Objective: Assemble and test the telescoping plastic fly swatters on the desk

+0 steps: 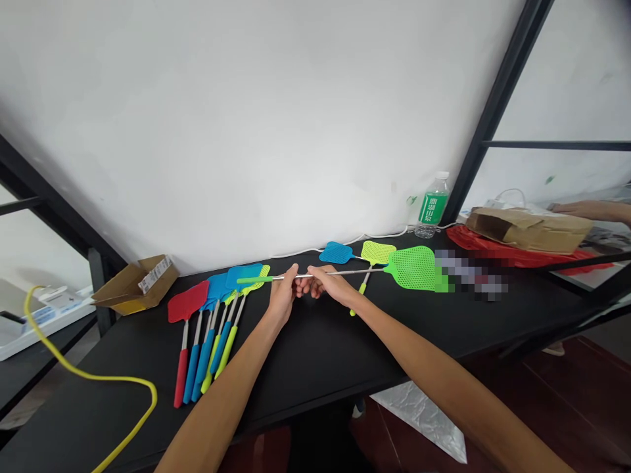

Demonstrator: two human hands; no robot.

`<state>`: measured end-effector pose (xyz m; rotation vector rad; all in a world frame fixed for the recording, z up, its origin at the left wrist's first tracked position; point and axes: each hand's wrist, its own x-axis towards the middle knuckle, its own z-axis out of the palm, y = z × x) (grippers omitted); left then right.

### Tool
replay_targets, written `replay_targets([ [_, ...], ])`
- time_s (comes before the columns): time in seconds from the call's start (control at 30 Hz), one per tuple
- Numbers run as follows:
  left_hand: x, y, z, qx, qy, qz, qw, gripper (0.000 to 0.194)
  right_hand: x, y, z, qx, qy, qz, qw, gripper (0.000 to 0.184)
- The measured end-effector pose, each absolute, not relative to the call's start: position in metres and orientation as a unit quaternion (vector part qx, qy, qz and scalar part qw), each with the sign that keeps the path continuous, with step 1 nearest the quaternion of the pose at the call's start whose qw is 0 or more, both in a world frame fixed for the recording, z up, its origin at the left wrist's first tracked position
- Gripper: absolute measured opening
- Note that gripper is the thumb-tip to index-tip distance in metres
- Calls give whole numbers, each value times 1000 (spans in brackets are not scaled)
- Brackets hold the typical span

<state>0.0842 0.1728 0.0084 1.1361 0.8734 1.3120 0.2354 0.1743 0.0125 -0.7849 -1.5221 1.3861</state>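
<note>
A green fly swatter (417,267) with a thin metal telescopic rod is held level above the black table (320,348). My left hand (284,292) is closed on the rod near its green handle end. My right hand (323,281) pinches the rod just to the right of it. The swatter's head points right. A row of several swatters (211,328), red, blue and yellow-green, lies to the left of my hands. A blue swatter (336,252) and a yellow-green swatter (377,253) lie behind the held rod.
An open cardboard box (135,284) sits at the table's left end, and a yellow cable (98,378) loops across the near left. A water bottle (432,207) stands by the wall. On the right lies red cloth (507,253) under a brown package (530,228), touched by another person's hand (586,209).
</note>
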Motion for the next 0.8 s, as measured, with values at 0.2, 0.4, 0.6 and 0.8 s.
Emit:
replay_targets([
  [0.2,83,175,13,452,388,575,561,48,231,171,16,-298,-666,503,463,51],
  [0.4,78,174,22,430,402,586,557,47,230,166,19,-282,-693,461,477,50],
  [0.6,77,174,26,425,412,586,553,46,231,167,19,-283,-718,420,478,49],
  [0.8,75,175,30,422,419,582,554,46,233,168,18,-291,-724,412,471,51],
])
